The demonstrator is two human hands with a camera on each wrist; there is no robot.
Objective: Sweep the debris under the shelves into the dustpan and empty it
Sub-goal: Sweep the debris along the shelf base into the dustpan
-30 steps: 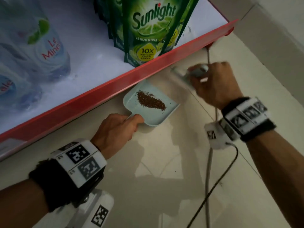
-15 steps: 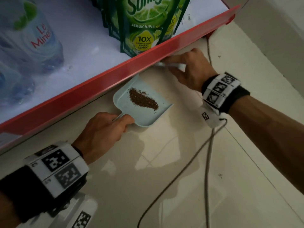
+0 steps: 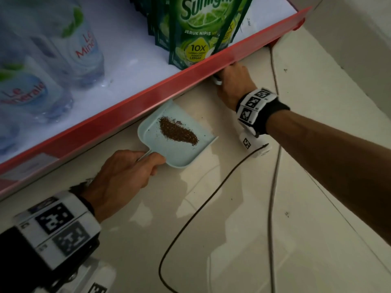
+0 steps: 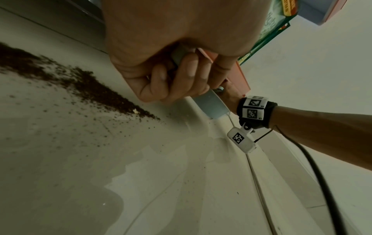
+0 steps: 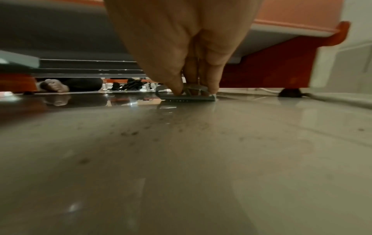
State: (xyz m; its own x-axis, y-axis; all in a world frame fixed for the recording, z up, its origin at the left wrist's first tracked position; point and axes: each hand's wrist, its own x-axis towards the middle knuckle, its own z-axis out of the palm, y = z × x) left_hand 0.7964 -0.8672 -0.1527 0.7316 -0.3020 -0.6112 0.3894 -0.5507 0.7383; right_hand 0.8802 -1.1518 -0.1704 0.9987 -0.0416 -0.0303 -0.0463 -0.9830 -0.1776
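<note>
A pale blue dustpan (image 3: 186,154) lies on the floor at the shelf's red edge, with a brown debris pile (image 3: 177,132) in it. My left hand (image 3: 131,170) grips its handle (image 4: 178,58), fingers curled round it. More brown debris (image 4: 90,85) lies on the floor under the shelf in the left wrist view. My right hand (image 3: 232,85) reaches under the shelf edge and holds a small grey-blue brush (image 5: 187,95) low against the floor. Only a bit of the brush (image 3: 216,80) shows in the head view. Scattered specks (image 5: 130,133) dot the floor in front of it.
The red shelf edge (image 3: 148,96) overhangs the floor, carrying green Sunlight pouches (image 3: 201,32) and water bottles (image 3: 69,45). A black cable (image 3: 190,218) loops across the tiles. A wall (image 3: 349,39) stands at right. Under the shelf show a red foot (image 5: 289,92) and, beyond it, someone's bare foot (image 5: 54,85).
My right hand has moved away from the dustpan's mouth up to the shelf edge, and the brush has gone under the shelf. The dustpan and my left hand have stayed put.
</note>
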